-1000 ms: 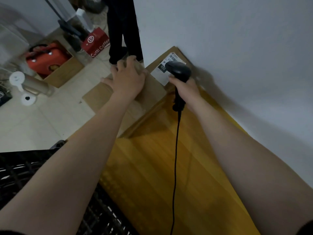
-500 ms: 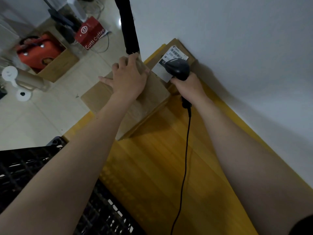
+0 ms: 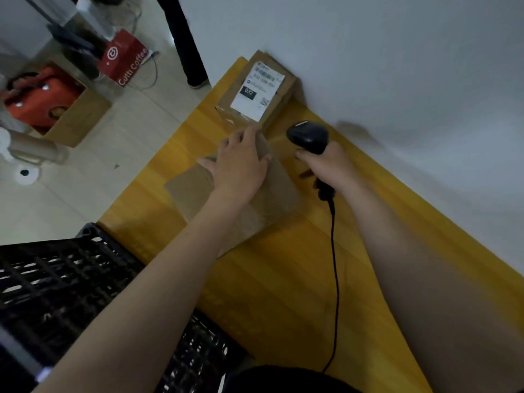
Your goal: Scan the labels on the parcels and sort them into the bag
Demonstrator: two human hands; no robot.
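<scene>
Brown cardboard parcel (image 3: 279,191) lies mid-frame on the yellow table (image 3: 283,279), no label showing; the left hand (image 3: 238,168) rests flat on it, fingers spread. The right hand (image 3: 329,165) grips the black scanner (image 3: 307,136), pointed toward the labelled parcel (image 3: 225,105) at upper centre against the wall (image 3: 368,52). Scanning looks under way; next comes steady aim at its label (image 3: 256,92).

Left hand (image 3: 238,165) lying flat, covering middle of flat cardboard parcel (image 3: 190,188); face under palm not showing. Right hand (image 3: 329,165) wrapping barcode scanner (image 3: 307,136), hiding handle. Scanner cable (image 3: 336,265) running down, vanishing behind dark clothing (image 3: 283,378) at bottom edge. Shipping label (image 3: 256,90) on far box (image 3: 226,106): fine print blurring, only "032" reading clearly. Black crate (image 3: 71,279) being cut by left and bottom edges. Dark trouser legs (image 3: 184,38) being cropped at top edge.
</scene>
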